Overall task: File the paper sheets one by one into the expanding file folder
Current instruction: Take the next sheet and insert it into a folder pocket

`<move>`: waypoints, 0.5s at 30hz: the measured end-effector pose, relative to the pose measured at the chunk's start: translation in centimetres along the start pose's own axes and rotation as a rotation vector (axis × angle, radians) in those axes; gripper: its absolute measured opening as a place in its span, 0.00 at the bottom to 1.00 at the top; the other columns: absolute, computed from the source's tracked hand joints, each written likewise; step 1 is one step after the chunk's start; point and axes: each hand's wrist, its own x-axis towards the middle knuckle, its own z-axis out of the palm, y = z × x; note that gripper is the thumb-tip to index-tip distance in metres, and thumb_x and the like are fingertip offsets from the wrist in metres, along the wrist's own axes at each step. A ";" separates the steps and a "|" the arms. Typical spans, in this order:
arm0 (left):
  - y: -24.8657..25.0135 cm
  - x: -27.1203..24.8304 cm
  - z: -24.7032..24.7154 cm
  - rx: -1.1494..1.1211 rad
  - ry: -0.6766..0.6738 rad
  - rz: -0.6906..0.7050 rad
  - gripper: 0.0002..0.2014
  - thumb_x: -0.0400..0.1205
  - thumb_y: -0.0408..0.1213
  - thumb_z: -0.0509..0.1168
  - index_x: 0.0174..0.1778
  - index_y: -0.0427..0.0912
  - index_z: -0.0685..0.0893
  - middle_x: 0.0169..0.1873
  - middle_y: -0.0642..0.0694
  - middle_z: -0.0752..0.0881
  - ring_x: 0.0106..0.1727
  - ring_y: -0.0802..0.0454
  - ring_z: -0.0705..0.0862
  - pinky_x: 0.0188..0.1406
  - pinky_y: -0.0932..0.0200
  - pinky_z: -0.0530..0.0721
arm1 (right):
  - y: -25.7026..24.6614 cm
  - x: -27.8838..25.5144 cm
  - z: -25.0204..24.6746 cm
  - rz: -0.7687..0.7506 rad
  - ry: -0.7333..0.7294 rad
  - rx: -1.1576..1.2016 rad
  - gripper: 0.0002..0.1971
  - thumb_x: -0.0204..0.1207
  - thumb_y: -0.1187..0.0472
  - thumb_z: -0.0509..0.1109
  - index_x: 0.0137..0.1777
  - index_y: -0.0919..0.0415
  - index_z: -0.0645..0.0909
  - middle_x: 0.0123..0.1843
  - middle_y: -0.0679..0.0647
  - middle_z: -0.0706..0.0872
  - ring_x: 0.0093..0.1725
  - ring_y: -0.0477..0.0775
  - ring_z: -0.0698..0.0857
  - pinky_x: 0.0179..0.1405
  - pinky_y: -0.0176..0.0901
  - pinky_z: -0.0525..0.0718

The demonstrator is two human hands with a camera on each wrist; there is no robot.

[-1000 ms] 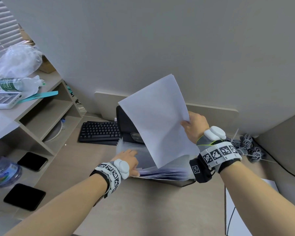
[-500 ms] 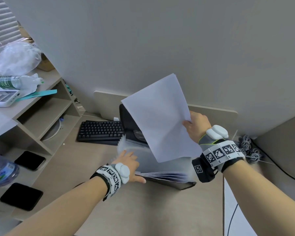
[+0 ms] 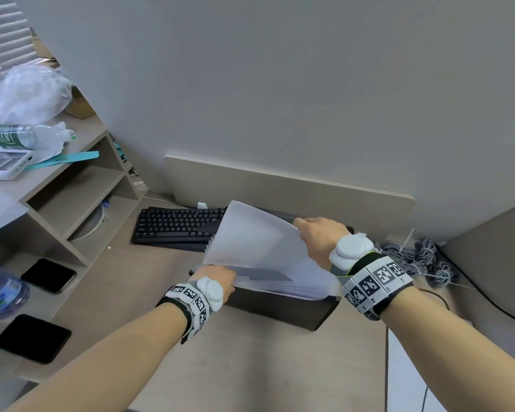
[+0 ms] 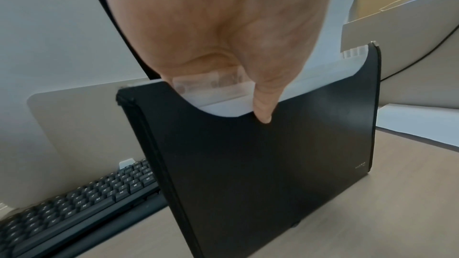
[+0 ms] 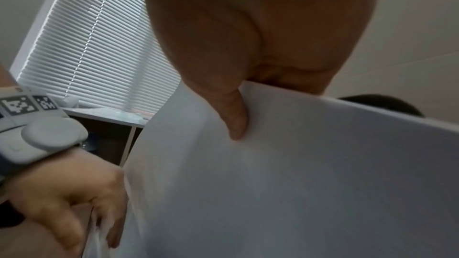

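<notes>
A black expanding file folder (image 3: 283, 306) stands open on the desk, with white sheets and dividers showing in its pockets. My right hand (image 3: 315, 237) pinches the top right edge of a white paper sheet (image 3: 250, 242), thumb (image 5: 236, 117) on its near face; the sheet's lower part is down inside the folder. My left hand (image 3: 217, 276) grips the folder's near left top: its thumb (image 4: 263, 109) lies over the black front panel (image 4: 261, 174), the fingers are tucked in among the dividers. In the right wrist view the left hand (image 5: 69, 189) sits beside the sheet (image 5: 285, 193).
A black keyboard (image 3: 176, 227) lies behind the folder on the left. A shelf unit (image 3: 72, 203) at left holds a bottle, a plastic bag and two black phones (image 3: 33, 337). Coiled cables (image 3: 416, 257) lie to the right; white paper (image 3: 405, 382) lies at the near right.
My right hand has brought the sheet down from well above the folder into one of its pockets. The left hand has stayed on the folder's left top edge.
</notes>
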 end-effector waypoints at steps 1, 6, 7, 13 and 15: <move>0.0 0.0 -0.1 -0.011 -0.028 -0.012 0.12 0.85 0.43 0.60 0.54 0.40 0.83 0.51 0.42 0.88 0.47 0.42 0.84 0.42 0.55 0.80 | -0.1 0.1 0.1 -0.005 -0.013 -0.007 0.13 0.72 0.73 0.58 0.45 0.55 0.63 0.40 0.49 0.73 0.39 0.58 0.74 0.32 0.46 0.71; 0.3 -0.4 -0.3 0.050 -0.097 -0.033 0.09 0.80 0.31 0.62 0.52 0.39 0.85 0.48 0.40 0.87 0.38 0.43 0.78 0.37 0.54 0.76 | -1.3 0.6 1.0 -0.048 -0.059 -0.059 0.15 0.71 0.74 0.59 0.53 0.56 0.69 0.44 0.51 0.76 0.43 0.56 0.72 0.36 0.49 0.74; 0.4 -0.5 -0.3 0.058 -0.101 -0.033 0.10 0.79 0.30 0.62 0.52 0.39 0.86 0.48 0.41 0.88 0.38 0.43 0.78 0.37 0.54 0.77 | -1.5 0.7 1.2 -0.051 -0.072 -0.071 0.17 0.71 0.74 0.59 0.55 0.57 0.69 0.47 0.52 0.78 0.43 0.56 0.72 0.36 0.49 0.74; 0.3 -0.5 0.2 0.041 -0.060 -0.025 0.09 0.80 0.30 0.61 0.51 0.40 0.84 0.48 0.42 0.88 0.40 0.42 0.83 0.38 0.53 0.79 | -1.5 1.1 1.2 -0.020 -0.072 -0.048 0.18 0.71 0.75 0.59 0.58 0.57 0.69 0.51 0.53 0.79 0.46 0.56 0.69 0.39 0.49 0.71; 0.3 -0.5 0.4 0.024 -0.019 -0.038 0.09 0.83 0.34 0.60 0.57 0.40 0.82 0.54 0.41 0.84 0.48 0.39 0.85 0.41 0.51 0.79 | -1.3 1.1 1.0 -0.013 -0.056 -0.037 0.18 0.70 0.75 0.58 0.57 0.56 0.69 0.49 0.52 0.78 0.45 0.56 0.70 0.38 0.48 0.71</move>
